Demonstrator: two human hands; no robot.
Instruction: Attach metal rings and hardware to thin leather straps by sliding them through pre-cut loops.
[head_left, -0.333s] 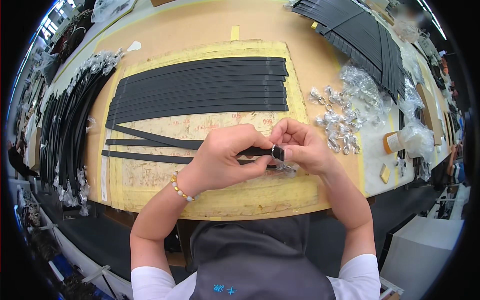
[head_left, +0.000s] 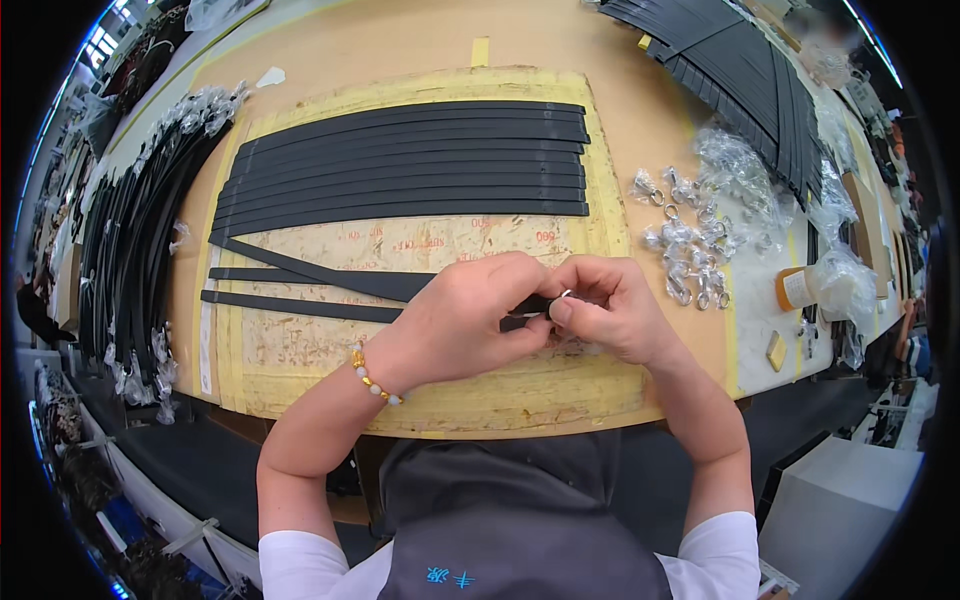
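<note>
Near the board's front my left hand [head_left: 475, 315] pinches the end part of a black strap [head_left: 370, 284], which runs off to the left. Fingertips of my right hand [head_left: 610, 310] close on the strap's end, where a small metal ring [head_left: 566, 294] shows between the two hands. Most of the ring and the strap tip is hidden by fingers. Two more loose straps lie beneath, one of them the front strap [head_left: 290, 305]. Behind them a row of flat black straps [head_left: 400, 160] lies side by side on the yellow-taped board [head_left: 480, 398].
Several wrapped metal clasps [head_left: 690, 240] lie right of the board, beside crumpled clear plastic [head_left: 745, 170]. Finished-looking black straps with wrapped ends [head_left: 130, 240] hang at the left edge. A stack of black straps [head_left: 720, 80] fills the far right. An orange-brown jar [head_left: 792, 288] stands at the right.
My right fingers have closed over the strap's end, covering the black tip and ring that showed more before. The table view has shifted slightly.
</note>
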